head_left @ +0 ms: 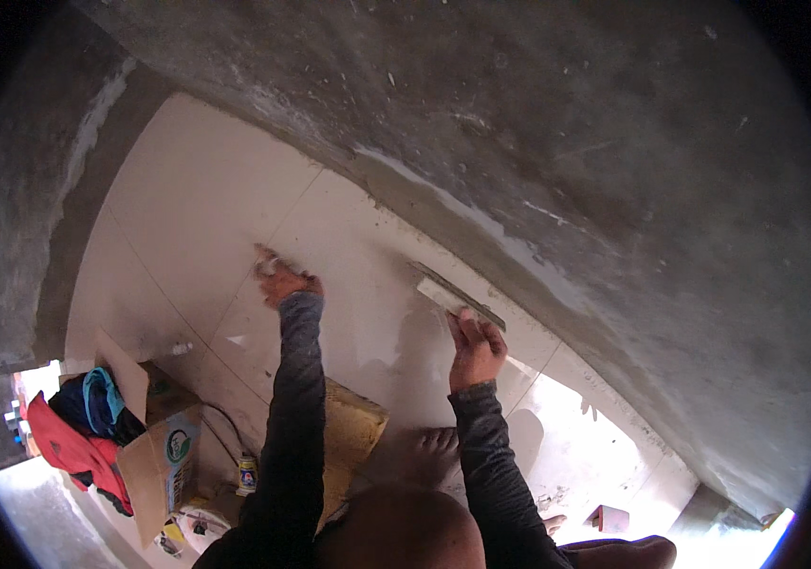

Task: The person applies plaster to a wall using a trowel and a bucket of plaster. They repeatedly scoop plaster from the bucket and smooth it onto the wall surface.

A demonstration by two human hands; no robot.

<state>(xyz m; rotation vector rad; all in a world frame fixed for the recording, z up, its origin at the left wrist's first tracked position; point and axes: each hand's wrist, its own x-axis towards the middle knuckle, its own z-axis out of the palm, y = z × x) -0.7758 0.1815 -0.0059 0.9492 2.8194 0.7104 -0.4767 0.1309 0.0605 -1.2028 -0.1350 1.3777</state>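
My right hand (478, 353) grips a long flat rectangular trowel (458, 302), its blade slanted beside the foot of the grey wall. To the left, my left hand (290, 284) reaches low over the pale tiled floor (197, 199), close to a thin tile joint. Its fingers are bent together around a small pale bit that I cannot make out. Both forearms wear dark sleeves. Between them, near my knee, lies a worn yellowish board or pad (353, 427).
A grey plastered wall (567, 142) runs along the far and right side; another (7, 218) stands left. At lower left, a cardboard box (164, 450) holds dark and red cloths (78, 441), with a small bottle (247, 474) beside it. A red-and-white object (609, 519) sits lower right.
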